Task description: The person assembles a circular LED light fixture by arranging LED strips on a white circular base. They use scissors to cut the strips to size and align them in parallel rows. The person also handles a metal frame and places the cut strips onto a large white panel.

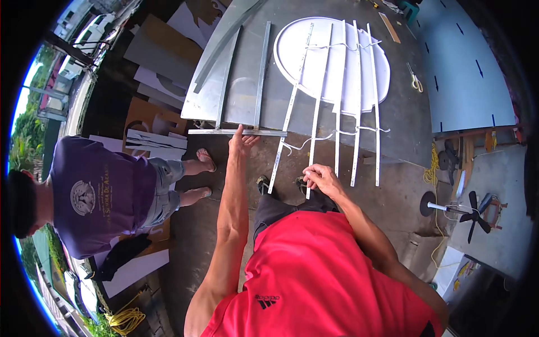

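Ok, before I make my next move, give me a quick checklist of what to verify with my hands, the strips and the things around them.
1. Left hand in contact with the metal bar: ok.
2. Right hand gripping a strip: cannot tell; the fingers are curled by the near end of one.
3. White strips lying wholly over the table: not ok; their near ends jut past its edge.
4. White wires running across the strips: ok.
5. Scissors apart from the strips: ok, lying to their right.
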The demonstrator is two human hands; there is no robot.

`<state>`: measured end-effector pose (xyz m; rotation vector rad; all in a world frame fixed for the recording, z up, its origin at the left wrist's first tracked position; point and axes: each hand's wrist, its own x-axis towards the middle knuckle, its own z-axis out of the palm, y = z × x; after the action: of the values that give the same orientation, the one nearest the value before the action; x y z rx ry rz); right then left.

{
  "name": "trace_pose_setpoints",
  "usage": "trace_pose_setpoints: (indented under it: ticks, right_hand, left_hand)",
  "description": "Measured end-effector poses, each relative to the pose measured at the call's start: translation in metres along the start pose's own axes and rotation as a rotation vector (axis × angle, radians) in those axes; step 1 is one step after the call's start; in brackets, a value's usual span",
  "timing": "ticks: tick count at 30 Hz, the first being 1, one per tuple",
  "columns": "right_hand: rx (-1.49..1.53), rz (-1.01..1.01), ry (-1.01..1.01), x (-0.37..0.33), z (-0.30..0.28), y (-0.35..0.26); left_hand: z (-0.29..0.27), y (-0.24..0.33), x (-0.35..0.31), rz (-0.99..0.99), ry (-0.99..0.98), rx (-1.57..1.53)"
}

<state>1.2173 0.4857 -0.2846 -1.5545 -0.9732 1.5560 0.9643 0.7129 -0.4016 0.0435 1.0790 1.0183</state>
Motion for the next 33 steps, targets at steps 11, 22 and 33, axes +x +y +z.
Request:
trace_pose_setpoints:
  ticks: [11, 22, 33]
  right_hand:
    - [0.171, 0.089, 0.355, -0.038, 0.026, 0.048]
    - [0.148, 0.075, 0.524, -0.035, -0.052, 0.009]
    - [-0.401, 0.011, 0.813, 0.030, -0.274, 0.026]
  left_hand:
    - [-0.073, 0.089, 0.044, 0.117, 0.028, 0.204]
    - [-0.067, 0.080, -0.025, 0.772, 0.540, 1.027]
    - [0.067, -0.036, -0.067, 0.792, 0.007, 1.135]
